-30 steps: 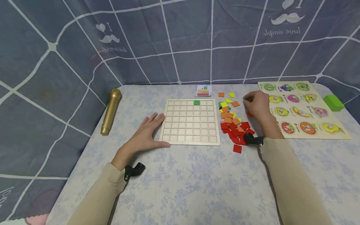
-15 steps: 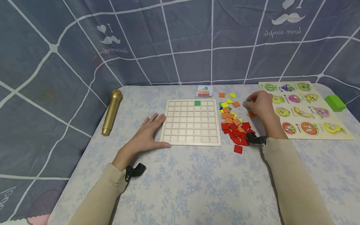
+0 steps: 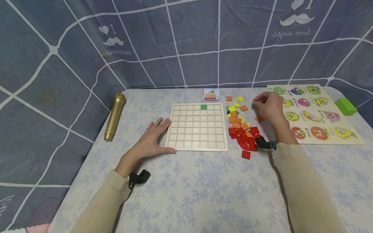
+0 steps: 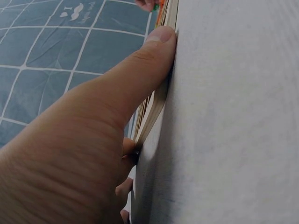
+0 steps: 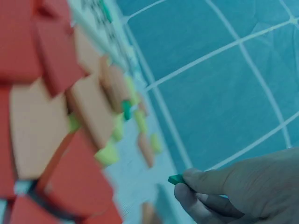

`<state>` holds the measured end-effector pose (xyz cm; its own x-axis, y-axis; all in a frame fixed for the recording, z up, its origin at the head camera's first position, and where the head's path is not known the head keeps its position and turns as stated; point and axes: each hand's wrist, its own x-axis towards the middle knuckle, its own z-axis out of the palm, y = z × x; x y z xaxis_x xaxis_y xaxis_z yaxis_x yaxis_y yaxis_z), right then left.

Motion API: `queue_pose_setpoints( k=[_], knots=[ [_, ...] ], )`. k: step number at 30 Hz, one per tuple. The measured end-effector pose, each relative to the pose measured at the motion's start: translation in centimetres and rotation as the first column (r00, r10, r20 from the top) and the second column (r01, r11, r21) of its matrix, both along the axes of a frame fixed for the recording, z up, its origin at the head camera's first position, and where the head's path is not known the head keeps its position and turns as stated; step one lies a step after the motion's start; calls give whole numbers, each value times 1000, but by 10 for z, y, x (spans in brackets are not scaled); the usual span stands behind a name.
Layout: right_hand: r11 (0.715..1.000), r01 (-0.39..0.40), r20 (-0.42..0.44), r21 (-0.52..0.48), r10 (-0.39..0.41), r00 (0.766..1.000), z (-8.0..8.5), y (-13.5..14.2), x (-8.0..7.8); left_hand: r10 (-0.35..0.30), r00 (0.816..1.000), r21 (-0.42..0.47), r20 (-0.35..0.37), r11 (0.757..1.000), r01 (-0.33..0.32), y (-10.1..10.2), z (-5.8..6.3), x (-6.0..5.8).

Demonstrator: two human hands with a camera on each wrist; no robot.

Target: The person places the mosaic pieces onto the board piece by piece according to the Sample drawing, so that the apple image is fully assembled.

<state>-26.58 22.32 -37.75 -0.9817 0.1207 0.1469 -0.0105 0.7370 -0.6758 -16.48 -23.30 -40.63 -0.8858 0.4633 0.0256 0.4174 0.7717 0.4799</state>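
Note:
A pale wooden grid board (image 3: 196, 124) lies in the middle of the table, with one green square tile (image 3: 203, 106) in its far row. My left hand (image 3: 149, 139) rests at its near left corner, fingers spread along the left side. In the left wrist view the thumb (image 4: 149, 56) presses against the board's edge. Beyond the right side of the loose tiles, my right hand (image 3: 271, 105) pinches a small green tile (image 5: 175, 179) between thumb and fingertips. Red tiles (image 3: 244, 137) lie heaped beside the board, with orange tiles (image 3: 235, 119) and yellow tiles (image 3: 231, 108) farther back.
A small printed card (image 3: 211, 94) with a coloured grid picture lies behind the board. At right is a fruit puzzle board (image 3: 316, 111), with a green block (image 3: 345, 106) past it. A gold cylinder (image 3: 115, 116) lies at the left edge. A grey curtain (image 3: 198, 42) closes the back.
My right hand has shifted slightly, and the green tile has turned between its fingertips. More of an orange tile beside that hand shows now. The left hand stays in place on the board.

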Motion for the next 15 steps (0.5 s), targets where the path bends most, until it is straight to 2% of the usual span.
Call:
queue_pose_setpoints(
  k=[2,8,15],
  knots=[
    [1000,-24,-22,-16,24,999,6,-3,2,0,1000,3,0,1000,0,0,1,0],
    [994,-77,20,-81,79,997,21,-23,6,6,1000,2,-2,1000,-6,0,2,1],
    [987,-137,-22,-85,135,991,17,-48,10,4,1000,-6,0,1000,-4,1,2,0]
  ],
)
